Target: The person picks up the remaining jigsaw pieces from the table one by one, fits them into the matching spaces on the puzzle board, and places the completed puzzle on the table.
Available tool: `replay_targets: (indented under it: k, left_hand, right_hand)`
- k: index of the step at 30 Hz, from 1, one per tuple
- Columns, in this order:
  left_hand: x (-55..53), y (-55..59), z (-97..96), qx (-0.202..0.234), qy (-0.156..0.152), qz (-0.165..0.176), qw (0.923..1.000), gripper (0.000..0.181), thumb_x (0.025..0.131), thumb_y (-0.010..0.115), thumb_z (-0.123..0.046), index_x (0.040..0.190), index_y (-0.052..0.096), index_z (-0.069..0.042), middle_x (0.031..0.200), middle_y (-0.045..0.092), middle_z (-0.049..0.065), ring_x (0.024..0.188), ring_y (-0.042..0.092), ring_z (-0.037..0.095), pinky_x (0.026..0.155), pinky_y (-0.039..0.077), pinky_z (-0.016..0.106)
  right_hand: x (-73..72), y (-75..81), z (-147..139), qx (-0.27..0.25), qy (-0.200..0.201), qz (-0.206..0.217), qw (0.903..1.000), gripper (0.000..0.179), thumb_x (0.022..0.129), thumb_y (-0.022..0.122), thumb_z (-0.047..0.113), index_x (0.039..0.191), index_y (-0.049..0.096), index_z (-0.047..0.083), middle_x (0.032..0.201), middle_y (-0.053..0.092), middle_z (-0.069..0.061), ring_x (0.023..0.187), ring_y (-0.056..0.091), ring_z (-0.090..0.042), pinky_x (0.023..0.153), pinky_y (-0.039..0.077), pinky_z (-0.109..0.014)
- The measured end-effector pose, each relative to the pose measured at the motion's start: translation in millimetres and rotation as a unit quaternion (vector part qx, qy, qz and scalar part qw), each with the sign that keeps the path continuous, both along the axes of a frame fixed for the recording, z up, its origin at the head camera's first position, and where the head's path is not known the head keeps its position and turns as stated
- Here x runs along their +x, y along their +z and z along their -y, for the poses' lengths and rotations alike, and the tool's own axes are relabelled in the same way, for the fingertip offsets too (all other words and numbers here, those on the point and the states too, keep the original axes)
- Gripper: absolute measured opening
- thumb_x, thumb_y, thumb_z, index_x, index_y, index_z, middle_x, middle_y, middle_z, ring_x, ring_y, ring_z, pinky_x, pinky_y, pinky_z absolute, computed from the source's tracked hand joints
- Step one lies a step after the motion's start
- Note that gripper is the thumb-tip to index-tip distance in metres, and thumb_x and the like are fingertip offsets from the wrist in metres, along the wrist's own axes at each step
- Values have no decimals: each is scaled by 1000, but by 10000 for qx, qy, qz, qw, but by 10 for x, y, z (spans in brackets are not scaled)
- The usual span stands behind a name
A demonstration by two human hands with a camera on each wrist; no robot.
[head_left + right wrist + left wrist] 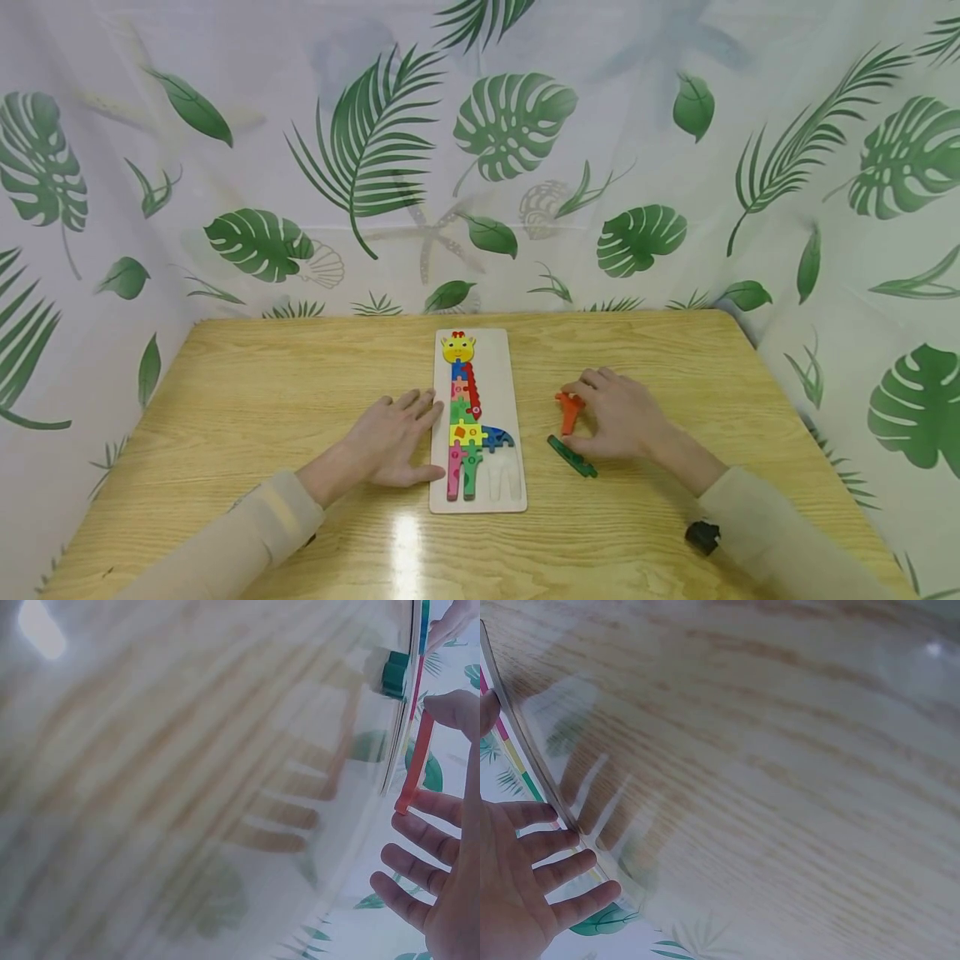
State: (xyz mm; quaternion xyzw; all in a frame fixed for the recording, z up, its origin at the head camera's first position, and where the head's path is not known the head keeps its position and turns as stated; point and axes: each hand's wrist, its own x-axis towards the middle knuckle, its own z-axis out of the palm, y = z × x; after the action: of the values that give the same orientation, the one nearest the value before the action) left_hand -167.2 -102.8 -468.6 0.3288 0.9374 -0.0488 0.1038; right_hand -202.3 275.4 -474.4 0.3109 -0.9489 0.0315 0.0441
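Note:
A wooden giraffe puzzle board (497, 375) lies upright before me in the head view. Coloured pieces fill the head, neck, body and front legs; the hind-leg recess (504, 482) at lower right is bare wood. My left hand (393, 442) rests along the board's left edge, fingers spread, fingertips at the rim. To the right of the board, my right hand (624, 417) pinches an orange puzzle piece (570, 412) between thumb and fingers; the right wrist view shows that orange piece (417, 761) edge-on. A dark green puzzle piece (570, 457) lies just below it, near the thumb.
The wooden table (300, 367) reaches back to a leaf-patterned curtain (390, 275), which also hangs along both sides. A small black object (702, 537) shows by the right sleeve. Light glares off the table's front part.

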Motion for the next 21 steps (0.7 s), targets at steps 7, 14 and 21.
replay_targets:
  k: [7, 14, 21]
  left_hand:
    - [0, -4, -3, -13, 28, 11, 10000, 98, 94, 45, -80, 163, 41, -10, 170, 41, 15, 153, 46, 38, 115, 49, 55]
    - [2, -6, -1, -35, 27, 13, 10000, 98, 94, 46, -80, 163, 40, -10, 170, 40, 15, 153, 46, 38, 115, 50, 55]
    - [3, 0, 0, -5, 35, 43, 10000, 98, 94, 46, -80, 163, 40, -10, 170, 40, 15, 153, 46, 38, 115, 50, 55]
  right_hand:
    - [20, 11, 70, -59, 70, 27, 10000, 69, 78, 77, 66, 129, 71, 19, 110, 66, 1, 96, 59, -18, 75, 54, -34]
    - [53, 50, 155, -138, 160, 33, 9998, 69, 78, 78, 65, 129, 72, 19, 112, 67, 0, 92, 57, -15, 70, 50, -30]
    - [77, 75, 239, -148, 333, -39, 9993, 70, 76, 79, 65, 128, 72, 19, 110, 67, 1, 91, 57, -15, 70, 49, -29]
